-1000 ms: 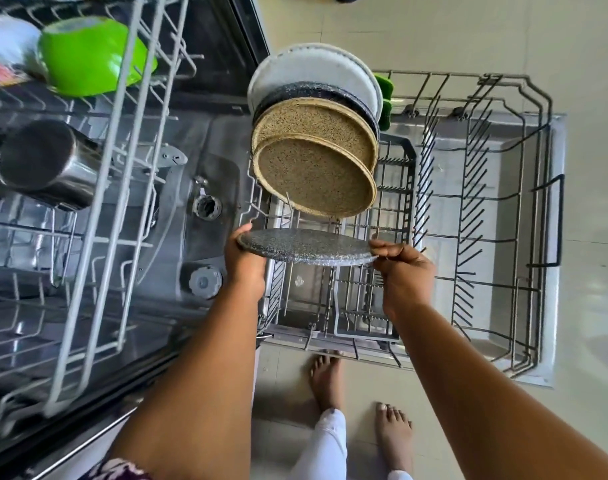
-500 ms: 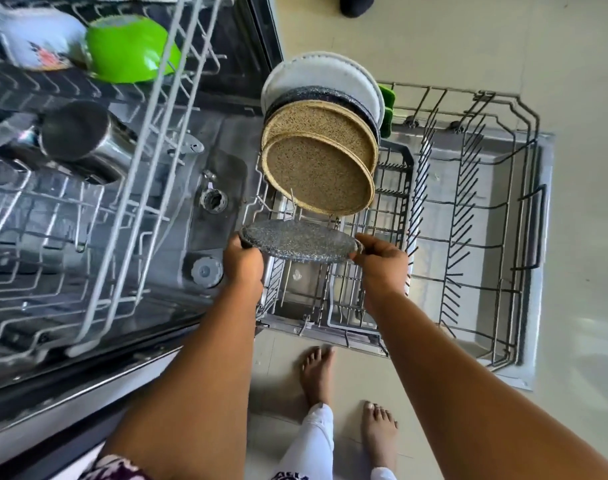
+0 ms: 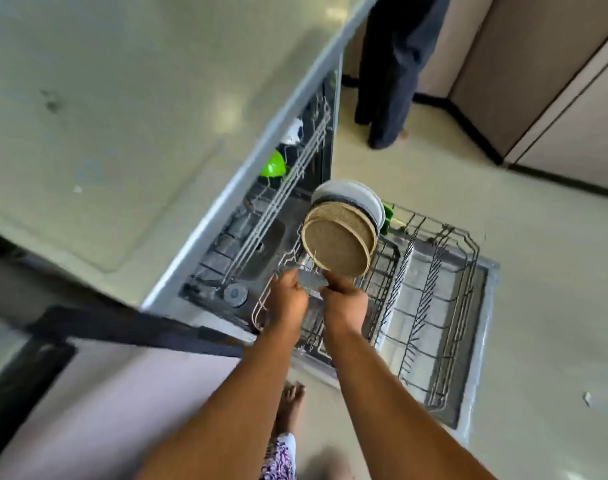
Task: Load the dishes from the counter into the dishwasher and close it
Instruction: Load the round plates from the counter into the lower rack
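The left hand (image 3: 290, 296) and the right hand (image 3: 344, 303) each curl their fingers round an edge of a grey speckled plate (image 3: 311, 281), of which only a small part shows between them. They hold it low over the front left corner of the pulled-out lower rack (image 3: 434, 306), just below a row of plates standing on edge there. Nearest the hands are two tan speckled plates (image 3: 337, 245), then a dark plate and a white plate (image 3: 354, 195) behind them, with something green (image 3: 387, 216) at the back. The rest of the lower rack's wire tines stand bare. To the left, under the edge of the counter (image 3: 105, 116), the upper rack (image 3: 295, 174) holds a green bowl (image 3: 273, 164). On the floor (image 3: 537, 271) beyond the dishwasher stand another person's legs in dark trousers (image 3: 389, 64).
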